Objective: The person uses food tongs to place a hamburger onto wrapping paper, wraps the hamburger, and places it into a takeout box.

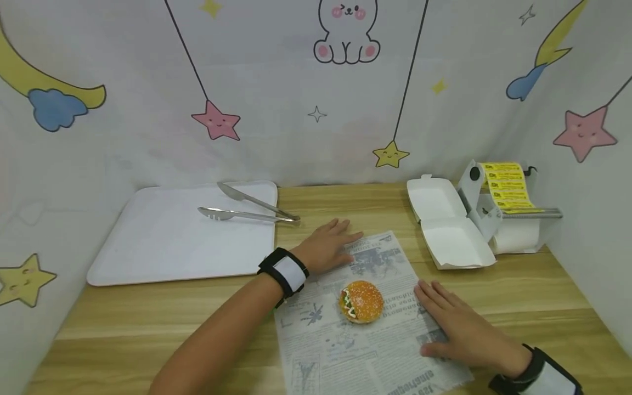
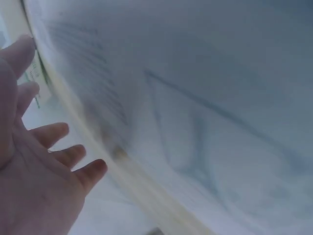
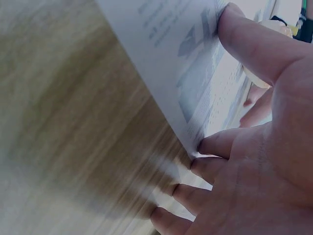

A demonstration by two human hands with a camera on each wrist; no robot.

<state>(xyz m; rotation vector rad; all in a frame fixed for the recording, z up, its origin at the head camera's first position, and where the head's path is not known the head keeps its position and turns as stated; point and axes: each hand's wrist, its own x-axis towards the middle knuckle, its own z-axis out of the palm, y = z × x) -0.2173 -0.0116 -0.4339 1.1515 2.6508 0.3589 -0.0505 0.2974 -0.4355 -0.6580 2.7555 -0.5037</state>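
A sheet of newsprint-patterned wrapping paper [image 1: 355,345] lies flat on the wooden table. Near its middle sits a burger [image 1: 364,302] with a sesame bun, green filling and white sauce. My left hand [image 1: 326,247] rests at the paper's far left edge, fingers spread and holding nothing. On the right edge of the sheet, my right hand [image 1: 459,329] lies with extended fingers. The right wrist view shows its thumb and fingertips touching the paper [image 3: 161,54] and the table beside it. In the left wrist view the left hand [image 2: 44,181] has loosely spread fingers next to the paper.
A white tray [image 1: 197,247] stands at the left, with metal tongs [image 1: 247,215] lying across its right edge. At the back right are an opened white takeaway box [image 1: 454,241] and a dispenser [image 1: 494,214] with a roll of yellow labels [image 1: 508,184]. A patterned cloth wall [image 1: 276,109] encloses the table.
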